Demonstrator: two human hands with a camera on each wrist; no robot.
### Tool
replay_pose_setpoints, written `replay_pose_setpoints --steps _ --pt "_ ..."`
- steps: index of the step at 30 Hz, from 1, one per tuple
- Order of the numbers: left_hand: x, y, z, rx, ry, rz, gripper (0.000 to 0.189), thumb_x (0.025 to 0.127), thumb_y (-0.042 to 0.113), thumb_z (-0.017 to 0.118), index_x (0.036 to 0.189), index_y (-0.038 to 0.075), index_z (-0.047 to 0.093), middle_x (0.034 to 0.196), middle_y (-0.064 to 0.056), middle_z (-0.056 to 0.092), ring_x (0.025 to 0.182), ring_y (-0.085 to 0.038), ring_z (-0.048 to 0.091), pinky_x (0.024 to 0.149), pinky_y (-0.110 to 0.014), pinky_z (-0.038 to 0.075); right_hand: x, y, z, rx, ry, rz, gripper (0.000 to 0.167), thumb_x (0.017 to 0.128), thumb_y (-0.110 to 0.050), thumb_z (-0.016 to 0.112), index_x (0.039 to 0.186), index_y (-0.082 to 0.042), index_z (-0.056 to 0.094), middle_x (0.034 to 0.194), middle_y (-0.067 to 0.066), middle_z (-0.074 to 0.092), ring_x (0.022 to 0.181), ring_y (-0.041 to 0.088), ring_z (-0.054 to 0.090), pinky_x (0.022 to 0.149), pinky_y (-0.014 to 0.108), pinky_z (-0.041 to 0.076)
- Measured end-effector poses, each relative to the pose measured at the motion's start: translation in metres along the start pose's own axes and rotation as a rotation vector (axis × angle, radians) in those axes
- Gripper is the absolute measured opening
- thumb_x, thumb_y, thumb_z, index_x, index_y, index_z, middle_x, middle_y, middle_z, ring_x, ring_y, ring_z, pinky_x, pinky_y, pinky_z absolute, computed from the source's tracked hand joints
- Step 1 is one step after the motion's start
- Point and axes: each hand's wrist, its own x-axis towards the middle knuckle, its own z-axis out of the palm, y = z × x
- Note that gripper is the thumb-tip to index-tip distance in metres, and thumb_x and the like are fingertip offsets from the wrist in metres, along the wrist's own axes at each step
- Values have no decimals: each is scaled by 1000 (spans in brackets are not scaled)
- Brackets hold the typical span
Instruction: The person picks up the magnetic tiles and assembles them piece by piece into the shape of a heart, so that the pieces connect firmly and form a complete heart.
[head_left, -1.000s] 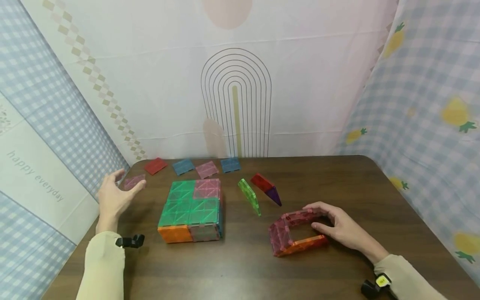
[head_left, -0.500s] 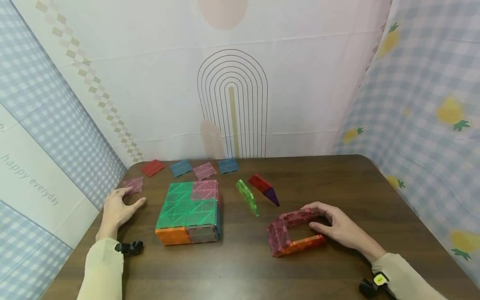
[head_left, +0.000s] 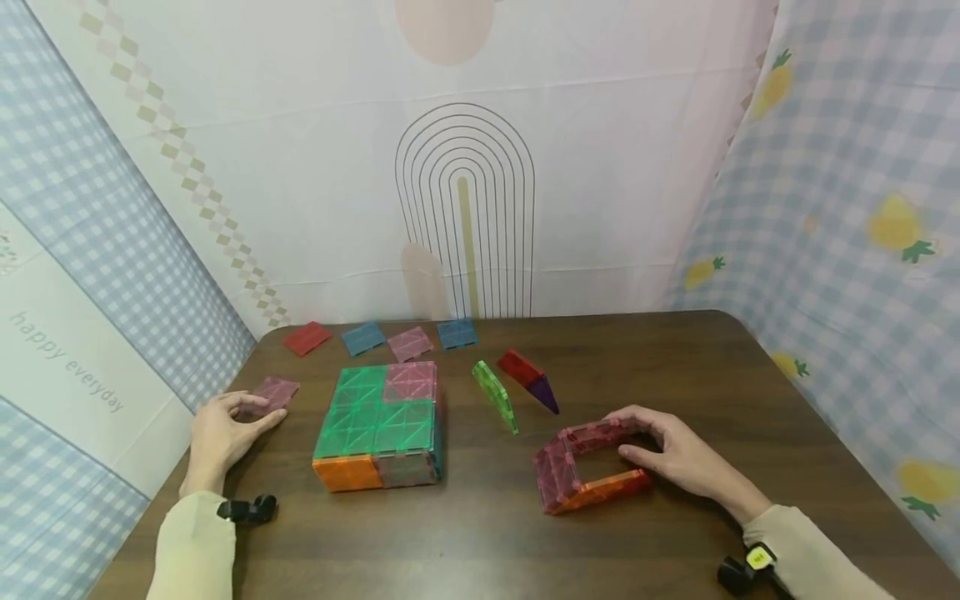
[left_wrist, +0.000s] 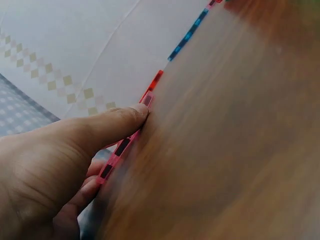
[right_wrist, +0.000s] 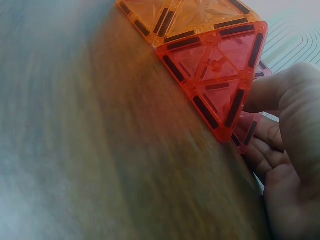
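Over at the left, my left hand (head_left: 221, 429) pinches a pink square magnetic tile (head_left: 274, 393). The left wrist view has the thumb at the tile's upper edge (left_wrist: 120, 149) and the fingers behind it. At right, my right hand (head_left: 678, 454) holds the far pink wall of a three-sided magnetic tile frame (head_left: 558, 475), thumb on the inner side, fingers outside. A red triangle tile (right_wrist: 215, 75) ends the frame's near wall, joined to an orange tile (right_wrist: 200, 17). Between the hands sits a box of magnetic tiles (head_left: 378, 425), green and pink on top, orange on its front.
Along the back lie a red tile (head_left: 307, 338), a blue tile (head_left: 363, 338), a pink tile (head_left: 410, 343) and another blue tile (head_left: 457, 333). A light green piece (head_left: 495, 396) and a red and purple piece (head_left: 528, 379) stand mid-table. Patterned cloth (head_left: 322, 167) surrounds the table.
My left hand has come down onto the pink square tile, gripped it and drawn it a little toward me. The right hand and its frame stay put.
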Motion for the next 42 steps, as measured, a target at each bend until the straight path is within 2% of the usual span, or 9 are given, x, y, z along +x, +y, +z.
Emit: replay_pose_setpoints --steps 7,15,20,23,27,33,35,39,42 --pt "2 3 -9 56 -100 -58 72 90 47 92 138 -3 70 132 -35 71 118 -51 68 94 -59 53 1 1 -1 2 3 -8 37 109 -8 72 144 -20 68 131 -1 74 116 15 70 98 26 57" --pt "6 5 -9 50 -112 -83 84 88 44 93 149 -5 62 141 -36 68 126 -54 63 101 -64 51 1 2 -1 6 4 -5 36 110 -8 71 143 -20 69 131 -1 74 117 15 70 98 25 57" --pt "11 18 -14 -38 -35 -73 79 88 38 95 149 -2 66 142 -32 69 122 -45 68 88 -30 53 2 1 -2 15 -1 0 36 110 -9 71 144 -20 68 131 -1 75 117 16 70 98 25 57" --pt "16 42 -23 -106 31 -49 77 87 35 97 150 3 68 141 -27 72 121 -39 68 83 -15 44 1 0 -3 27 -9 3 36 110 -9 70 144 -20 68 131 0 75 117 17 71 98 25 56" --pt "21 85 -35 -191 64 10 75 87 35 97 153 13 68 146 -19 71 130 -34 65 92 -13 42 1 0 -3 28 -6 -6 35 110 -8 70 144 -19 68 131 0 75 117 16 70 99 24 56" --pt "14 164 -43 -335 92 201 73 82 18 101 148 15 72 141 -14 74 121 -8 66 100 -10 44 0 2 -2 38 -12 -17 36 110 -7 69 145 -19 68 132 0 75 118 17 70 101 25 56" --pt "9 191 -41 -384 71 278 72 79 11 101 146 13 73 137 -12 75 118 -3 64 102 -11 45 0 2 -2 39 -11 -18 37 110 -7 70 145 -19 68 132 0 75 118 17 70 101 25 56" --pt "-6 238 -27 -441 -16 424 73 76 7 102 142 11 74 133 -7 77 120 -13 66 106 -20 49 0 2 -2 41 -12 -18 37 110 -7 70 145 -20 68 133 0 75 119 17 70 101 25 56" --pt "-20 271 -9 -489 -101 503 72 75 10 102 141 11 74 131 -4 77 115 -19 70 101 -26 56 0 3 -2 44 -19 -21 38 110 -7 70 145 -20 67 133 0 75 120 18 71 102 26 56"
